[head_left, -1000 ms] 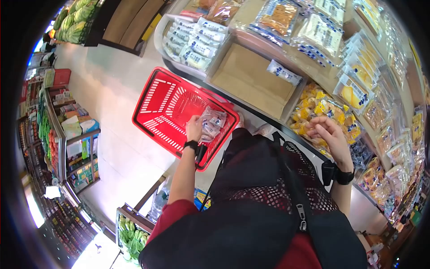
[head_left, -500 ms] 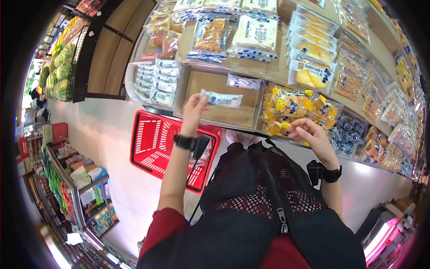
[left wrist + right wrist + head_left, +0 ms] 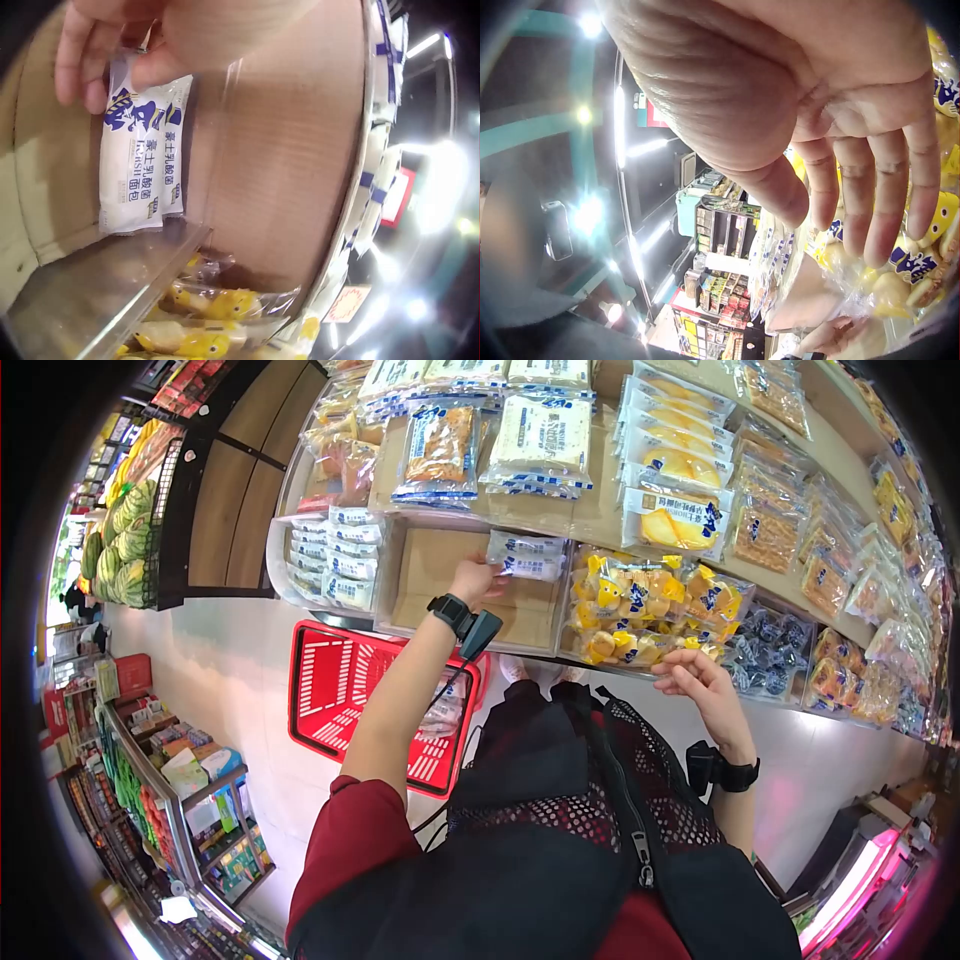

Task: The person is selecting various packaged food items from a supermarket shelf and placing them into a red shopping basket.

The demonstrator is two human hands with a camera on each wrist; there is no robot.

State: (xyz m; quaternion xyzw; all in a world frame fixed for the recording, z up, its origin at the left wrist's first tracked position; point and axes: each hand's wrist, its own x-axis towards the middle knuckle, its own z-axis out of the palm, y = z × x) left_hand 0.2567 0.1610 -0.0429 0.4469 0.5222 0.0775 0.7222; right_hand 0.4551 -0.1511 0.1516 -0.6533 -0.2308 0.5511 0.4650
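My left hand (image 3: 476,579) pinches the bread packet (image 3: 139,169) by its end inside the cardboard box (image 3: 425,572); probably light, crushable. Right hand (image 3: 697,682) loose, empty.

White packet (image 3: 142,161): plastic film, gleaming glossy, creasing lightly. Box (image 3: 425,570): brown cardboard, looking matt. Divider (image 3: 112,281): clear hard plastic, reflecting light. Yellow packets (image 3: 640,610): shiny film, crinkling. Basket (image 3: 340,690): red moulded plastic, shining smooth. Vest (image 3: 600,800): black mesh cloth, showing matt.

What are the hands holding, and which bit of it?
The left hand pinches a white snack packet by one short end, thumb on its front, inside the cardboard box. The right hand holds nothing.
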